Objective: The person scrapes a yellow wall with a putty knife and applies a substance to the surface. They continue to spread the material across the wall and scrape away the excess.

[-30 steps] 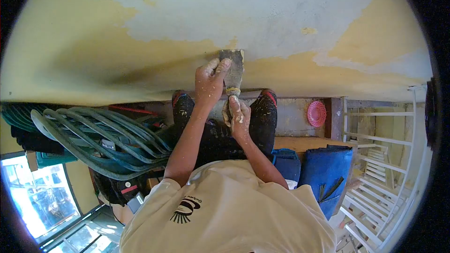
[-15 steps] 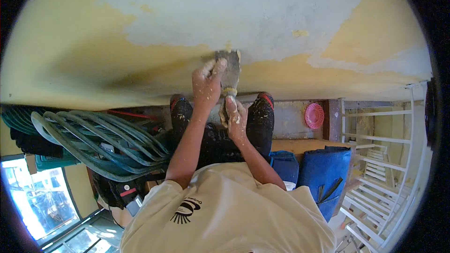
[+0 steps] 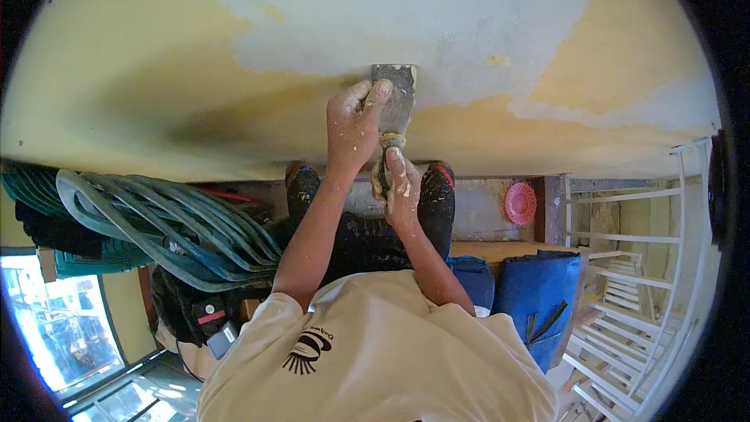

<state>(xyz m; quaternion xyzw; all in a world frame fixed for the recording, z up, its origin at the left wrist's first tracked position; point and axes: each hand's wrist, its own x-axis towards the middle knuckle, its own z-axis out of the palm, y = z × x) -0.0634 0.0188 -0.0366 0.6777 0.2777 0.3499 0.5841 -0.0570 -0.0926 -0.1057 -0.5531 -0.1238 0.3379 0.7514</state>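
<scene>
A putty knife (image 3: 397,105) with a wide, flat metal blade meets the yellow wall (image 3: 305,98) at the lower edge of a bare whitish-grey patch (image 3: 445,23). My right hand (image 3: 401,186) is closed around its handle, below the pale collar. My left hand (image 3: 355,121) is closed at the blade's left edge, thumb on the blade face and fingers partly hidden behind it. Light flecks and smears cover both hands. Small bits cling along the blade's right edge.
Coiled green hose (image 3: 168,223) lies at the left. To the right are a pink basket (image 3: 520,202), a blue folded cloth (image 3: 539,297) and a white metal rack (image 3: 625,273). My knees sit close under the wall.
The putty knife and both hands have moved up the wall and slightly right. The yellow bit just above the blade's tip is no longer visible. The view has shifted slightly.
</scene>
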